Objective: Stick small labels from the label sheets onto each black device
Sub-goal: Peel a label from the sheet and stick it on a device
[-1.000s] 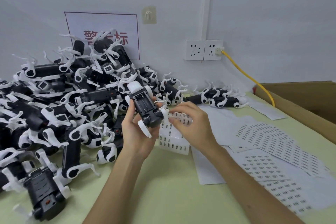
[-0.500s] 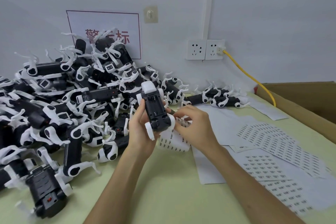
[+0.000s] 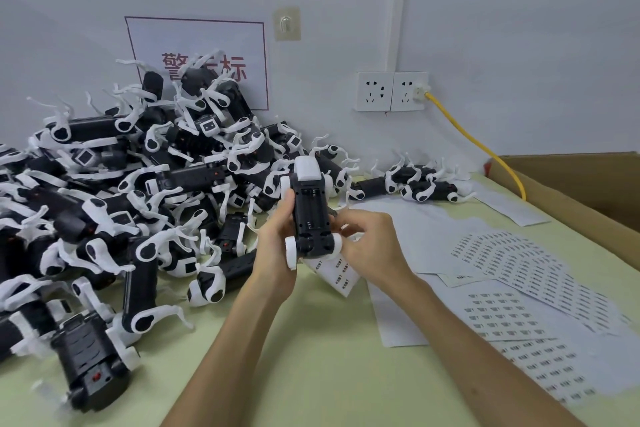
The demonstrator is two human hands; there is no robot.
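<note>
- The left hand (image 3: 277, 246) grips one black device (image 3: 310, 215) from its left side, fingers curled round the body, holding it upright above the desk (image 3: 311, 364) with its open underside turned toward the camera and its white end uppermost
- The right hand (image 3: 374, 250) is closed, its curled fingertips pinching at the device's lower right flank; whether a label sits between them is too small to tell
- A small label strip (image 3: 341, 276) shows just below the held device, partly hidden by both hands; I cannot tell whether it rests on the desk or is lifted
- The larger label sheets (image 3: 519, 274) lie flat on the desk to the right, well apart from the hands
- The heap of devices (image 3: 138, 191) fills the left of the desk up to the wall, and a cardboard box (image 3: 571, 191) stands at the far right
- The step in hand looks like setting or pressing a label onto this one device
- The next move probably calls for rubbing the label down flat, then putting this device apart from the heap, so that done and undone units do not mix, and peeling a fresh label
</note>
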